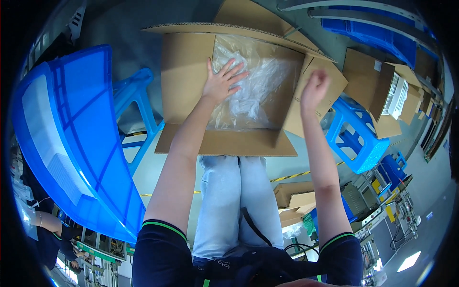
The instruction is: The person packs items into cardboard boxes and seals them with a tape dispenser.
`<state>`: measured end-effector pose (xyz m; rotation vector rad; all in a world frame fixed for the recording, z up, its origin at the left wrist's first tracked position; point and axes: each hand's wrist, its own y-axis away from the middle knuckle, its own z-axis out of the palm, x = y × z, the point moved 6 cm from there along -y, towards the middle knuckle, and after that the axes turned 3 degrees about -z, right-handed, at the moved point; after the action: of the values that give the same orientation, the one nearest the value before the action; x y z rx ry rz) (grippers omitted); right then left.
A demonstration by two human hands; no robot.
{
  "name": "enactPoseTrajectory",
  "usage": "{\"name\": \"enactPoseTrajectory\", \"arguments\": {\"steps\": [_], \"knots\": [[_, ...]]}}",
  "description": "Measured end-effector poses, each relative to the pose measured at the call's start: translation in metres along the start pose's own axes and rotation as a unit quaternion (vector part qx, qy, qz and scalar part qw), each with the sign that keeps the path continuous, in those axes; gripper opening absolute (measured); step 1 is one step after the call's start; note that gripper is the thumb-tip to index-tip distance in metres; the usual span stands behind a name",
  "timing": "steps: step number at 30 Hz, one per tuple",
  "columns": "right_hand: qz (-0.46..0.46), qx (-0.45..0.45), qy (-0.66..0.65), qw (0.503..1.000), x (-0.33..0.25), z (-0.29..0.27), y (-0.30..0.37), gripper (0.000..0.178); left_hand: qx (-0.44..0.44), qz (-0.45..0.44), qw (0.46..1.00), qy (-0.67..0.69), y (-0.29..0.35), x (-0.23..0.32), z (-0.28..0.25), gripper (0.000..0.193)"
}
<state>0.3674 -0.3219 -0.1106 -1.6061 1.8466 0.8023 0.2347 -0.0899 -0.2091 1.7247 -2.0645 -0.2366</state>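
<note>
While the open cardboard box [191, 71] sits on the floor just beyond the person's knees, the left hand [222, 81] lies inside it with fingers spread wide, palm flat on the clear plastic liner [253, 91] and gripping nothing. The right hand [313, 88] is raised at the box's right wall, beside the right flap [318, 83]; it is blurred, its fingers look loosely curled, and I cannot tell whether it has hold of the flap or of the liner's edge.

The liner fills the right and middle of the box's interior, crumpled and glossy, directly under the left palm and reaching toward the right hand. The box's left inner wall is bare cardboard.

Judging from this, the work in hand is pressing the liner down into the box. To do it well, the flat hand should smooth outward from the box's middle toward its corners, letting trapped air escape, while the other hand steadies the box's right side so that the thin film seats without tearing or bunching.

A blue stool [356, 138] stands just right of the box.
</note>
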Motion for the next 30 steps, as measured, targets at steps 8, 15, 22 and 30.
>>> {"name": "enactPoseTrajectory", "arguments": {"steps": [8, 15, 22, 30], "knots": [[-0.095, 0.09, 0.196, 0.972, 0.033, -0.001, -0.022, 0.056, 0.03, 0.002, 0.998, 0.062, 0.005, -0.012, -0.004, 0.051], [-0.004, -0.19, 0.425, 0.885, 0.023, 0.112, 0.088, 0.074, 0.026, 0.016, 0.979, 0.204, 0.012, -0.024, -0.016, 0.044], [0.042, -0.259, 0.44, 0.859, 0.018, 0.117, 0.071, 0.084, 0.314, -0.004, 0.889, 0.334, 0.052, -0.062, -0.087, 0.045], [0.056, -0.286, 0.5, 0.815, 0.022, 0.113, 0.069, 0.091, 0.35, -0.107, 0.93, 0.038, 0.02, -0.114, -0.226, 0.055]]}}
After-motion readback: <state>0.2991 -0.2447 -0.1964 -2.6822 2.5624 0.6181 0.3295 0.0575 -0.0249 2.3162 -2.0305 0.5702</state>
